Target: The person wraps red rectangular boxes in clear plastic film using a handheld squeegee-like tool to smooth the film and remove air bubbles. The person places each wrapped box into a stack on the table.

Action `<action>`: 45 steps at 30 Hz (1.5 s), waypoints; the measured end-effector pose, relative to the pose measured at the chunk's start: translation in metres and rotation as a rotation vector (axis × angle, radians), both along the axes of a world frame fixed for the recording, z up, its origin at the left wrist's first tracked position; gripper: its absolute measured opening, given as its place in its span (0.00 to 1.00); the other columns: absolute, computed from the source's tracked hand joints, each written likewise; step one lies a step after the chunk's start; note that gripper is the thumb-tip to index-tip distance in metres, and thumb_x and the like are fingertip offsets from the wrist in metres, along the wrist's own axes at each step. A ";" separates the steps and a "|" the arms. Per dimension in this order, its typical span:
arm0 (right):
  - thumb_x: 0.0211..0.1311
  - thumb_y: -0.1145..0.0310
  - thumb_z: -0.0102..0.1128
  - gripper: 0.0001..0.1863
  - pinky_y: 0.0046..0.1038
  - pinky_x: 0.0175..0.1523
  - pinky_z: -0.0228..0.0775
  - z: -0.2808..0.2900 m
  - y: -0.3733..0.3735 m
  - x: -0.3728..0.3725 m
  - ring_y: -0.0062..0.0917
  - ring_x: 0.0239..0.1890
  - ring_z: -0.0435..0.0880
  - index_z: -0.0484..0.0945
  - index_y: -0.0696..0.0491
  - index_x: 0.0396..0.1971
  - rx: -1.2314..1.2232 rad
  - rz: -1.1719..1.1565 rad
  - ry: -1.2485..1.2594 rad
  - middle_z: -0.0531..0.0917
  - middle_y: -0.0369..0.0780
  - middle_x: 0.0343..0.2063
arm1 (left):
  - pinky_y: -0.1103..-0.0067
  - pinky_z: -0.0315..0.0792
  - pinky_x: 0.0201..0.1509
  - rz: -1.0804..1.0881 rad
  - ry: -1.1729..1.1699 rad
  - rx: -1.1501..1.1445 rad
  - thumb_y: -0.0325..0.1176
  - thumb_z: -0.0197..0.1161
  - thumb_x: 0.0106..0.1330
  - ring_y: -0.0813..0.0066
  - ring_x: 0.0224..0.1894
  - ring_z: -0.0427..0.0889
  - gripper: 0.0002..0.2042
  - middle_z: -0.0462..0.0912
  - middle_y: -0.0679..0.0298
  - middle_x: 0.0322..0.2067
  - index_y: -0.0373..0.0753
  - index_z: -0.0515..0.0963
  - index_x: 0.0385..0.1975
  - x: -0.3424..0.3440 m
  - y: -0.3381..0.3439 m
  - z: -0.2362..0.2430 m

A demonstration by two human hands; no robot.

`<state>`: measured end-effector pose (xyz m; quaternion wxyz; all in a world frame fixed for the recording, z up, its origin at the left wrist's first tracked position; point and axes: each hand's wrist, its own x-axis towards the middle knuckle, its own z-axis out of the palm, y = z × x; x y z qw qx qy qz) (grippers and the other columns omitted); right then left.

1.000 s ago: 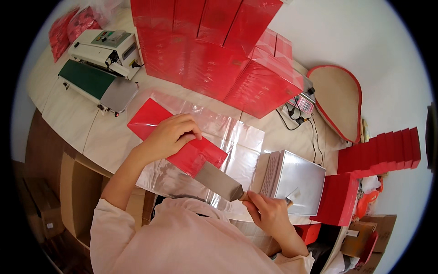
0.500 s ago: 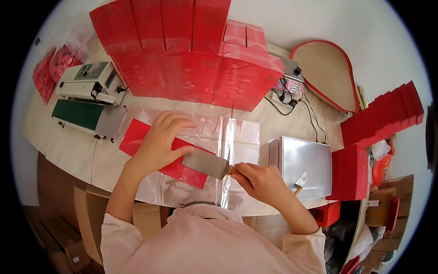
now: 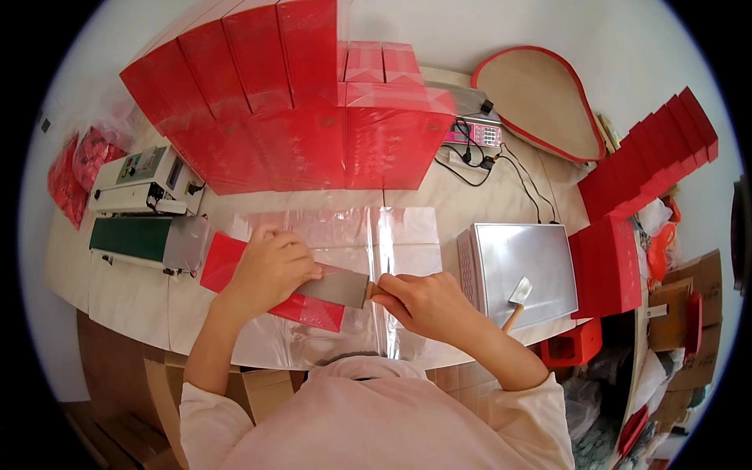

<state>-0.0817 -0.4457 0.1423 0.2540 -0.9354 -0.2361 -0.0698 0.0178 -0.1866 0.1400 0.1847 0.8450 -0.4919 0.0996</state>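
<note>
A flat red packet [image 3: 321,314] lies slantwise on clear plastic film [image 3: 411,258]. Across it rests a broad scraper [image 3: 341,285] with a wide grey metal blade and a wooden handle. My right hand [image 3: 427,307] is wrapped around that handle. Over the packet, my left hand [image 3: 270,270] has its fingers bent and drawn together, thumb and fingertips at the far end of the blade. The hand hides part of the packet and the blade's end.
Film-wrapped red boxes [image 3: 274,149] are stacked at the back. To the left stands a sealing machine [image 3: 145,184] with a green belt [image 3: 129,239]. A metal hot plate [image 3: 529,258] bearing a small scraper [image 3: 520,291] is on the right, near more red boxes [image 3: 607,266] and cables [image 3: 521,168].
My left fingers, spread and raised before, have come down and closed at the blade's end. The scraper and right hand have shifted slightly left. The whole view has turned a little.
</note>
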 end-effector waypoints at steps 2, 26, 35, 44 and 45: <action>0.66 0.61 0.57 0.07 0.32 0.17 0.63 0.003 0.000 0.001 0.32 0.15 0.77 0.74 0.48 0.34 0.006 -0.001 0.005 0.78 0.34 0.15 | 0.68 0.61 0.51 0.002 -0.053 -0.015 0.35 0.69 0.53 0.73 0.39 0.75 0.04 0.79 0.71 0.27 0.46 0.82 0.26 -0.006 0.004 -0.007; 0.72 0.55 0.45 0.19 0.48 0.40 0.71 -0.240 -0.221 -0.072 0.49 0.37 0.82 0.72 0.58 0.40 0.140 -1.413 0.138 0.83 0.54 0.33 | 0.69 0.52 0.71 0.672 0.703 -1.298 0.56 0.34 0.76 0.64 0.67 0.64 0.32 0.68 0.57 0.64 0.33 0.65 0.63 -0.022 0.123 -0.119; 0.55 0.64 0.66 0.22 0.40 0.48 0.71 -0.211 -0.118 -0.059 0.42 0.45 0.79 0.73 0.55 0.49 0.017 -0.805 -0.083 0.80 0.45 0.40 | 0.71 0.58 0.68 0.492 1.210 -1.456 0.59 0.39 0.74 0.70 0.61 0.71 0.31 0.75 0.62 0.58 0.37 0.68 0.62 -0.006 0.143 -0.142; 0.74 0.45 0.38 0.30 0.30 0.50 0.69 -0.150 0.095 -0.037 0.28 0.39 0.78 0.78 0.58 0.40 0.696 -0.081 1.193 0.82 0.40 0.32 | 0.74 0.62 0.66 0.524 1.171 -1.493 0.53 0.41 0.76 0.73 0.61 0.71 0.27 0.75 0.64 0.57 0.38 0.67 0.62 -0.008 0.159 -0.194; 0.75 0.45 0.35 0.30 0.29 0.50 0.69 -0.156 0.096 -0.033 0.26 0.40 0.78 0.78 0.58 0.41 0.617 -0.058 1.137 0.82 0.40 0.34 | 0.74 0.62 0.66 0.573 1.158 -1.548 0.52 0.41 0.76 0.73 0.61 0.71 0.27 0.74 0.64 0.58 0.38 0.66 0.63 -0.015 0.151 -0.190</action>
